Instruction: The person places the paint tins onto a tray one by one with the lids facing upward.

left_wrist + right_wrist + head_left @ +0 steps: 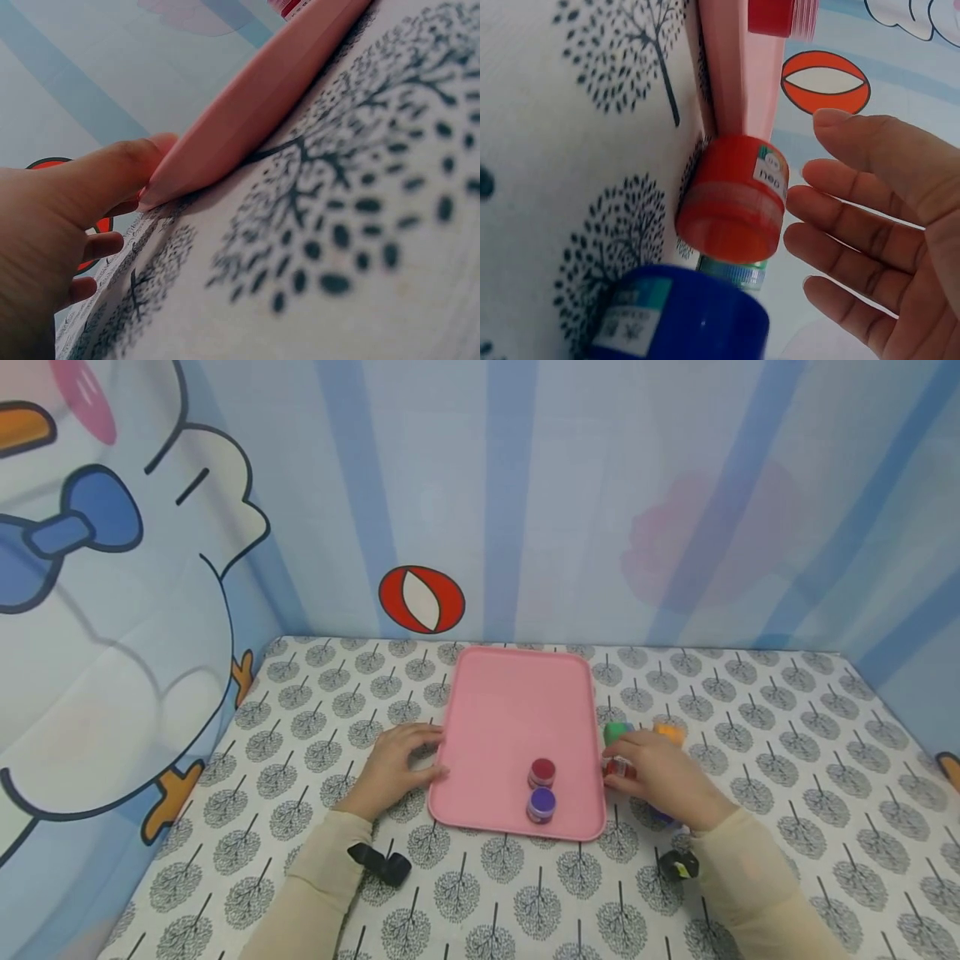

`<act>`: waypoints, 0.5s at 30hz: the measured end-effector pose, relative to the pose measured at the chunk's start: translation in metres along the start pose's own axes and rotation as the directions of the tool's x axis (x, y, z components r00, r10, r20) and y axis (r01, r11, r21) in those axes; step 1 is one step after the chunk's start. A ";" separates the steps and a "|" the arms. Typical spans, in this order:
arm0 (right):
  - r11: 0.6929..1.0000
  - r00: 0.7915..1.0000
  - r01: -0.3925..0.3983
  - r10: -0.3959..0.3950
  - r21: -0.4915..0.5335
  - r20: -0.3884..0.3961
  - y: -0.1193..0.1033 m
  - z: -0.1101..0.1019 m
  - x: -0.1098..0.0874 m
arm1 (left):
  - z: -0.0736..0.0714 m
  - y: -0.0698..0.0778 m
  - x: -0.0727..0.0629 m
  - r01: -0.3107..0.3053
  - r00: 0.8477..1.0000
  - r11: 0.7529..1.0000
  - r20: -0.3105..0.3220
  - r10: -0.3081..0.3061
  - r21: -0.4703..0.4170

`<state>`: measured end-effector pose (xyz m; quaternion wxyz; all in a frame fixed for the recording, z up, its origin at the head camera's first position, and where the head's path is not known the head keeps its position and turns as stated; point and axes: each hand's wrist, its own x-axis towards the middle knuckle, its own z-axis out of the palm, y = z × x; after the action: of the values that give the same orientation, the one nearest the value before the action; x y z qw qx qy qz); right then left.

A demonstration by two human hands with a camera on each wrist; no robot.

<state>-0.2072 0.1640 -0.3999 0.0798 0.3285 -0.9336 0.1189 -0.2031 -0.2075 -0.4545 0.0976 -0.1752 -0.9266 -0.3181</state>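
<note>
A pink tray (pixel 510 710) lies on the table. On it, near the front right, stand a small jar with a dark red lid (pixel 542 772) and one with a violet-blue lid (pixel 542 804). My left hand (pixel 393 770) rests at the tray's left edge, its thumb (pixel 124 169) touching the rim. Beside the right edge, my right hand (pixel 660 774) reaches over a red jar (pixel 731 199), fingers spread and apart from it in the right wrist view. A blue jar (pixel 694 315) is close by, mostly hidden under the hand in the head view.
Just beyond the right hand are a green jar (pixel 617 732) and an orange one (pixel 670 733). The tablecloth (pixel 457 893) has a tree print. A striped blue cloth backdrop (pixel 570 510) rises behind the table, with a cartoon figure (pixel 112 652) at left.
</note>
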 end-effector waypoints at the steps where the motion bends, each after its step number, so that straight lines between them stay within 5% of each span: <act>1: 1.000 1.000 -0.001 0.001 -0.008 -0.001 0.001 0.000 -0.001 | 0.000 0.000 0.000 0.001 1.000 1.000 0.000 -0.001 0.000; 15: 0.999 0.999 -0.037 0.037 0.005 0.011 0.015 0.003 -0.011 | 0.001 -0.002 0.000 -0.007 1.000 1.000 -0.009 0.007 0.008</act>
<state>-0.2085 0.1811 -0.4074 0.0717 0.3121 -0.9396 0.1209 -0.2042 -0.2086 -0.4565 0.1038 -0.1767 -0.9267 -0.3149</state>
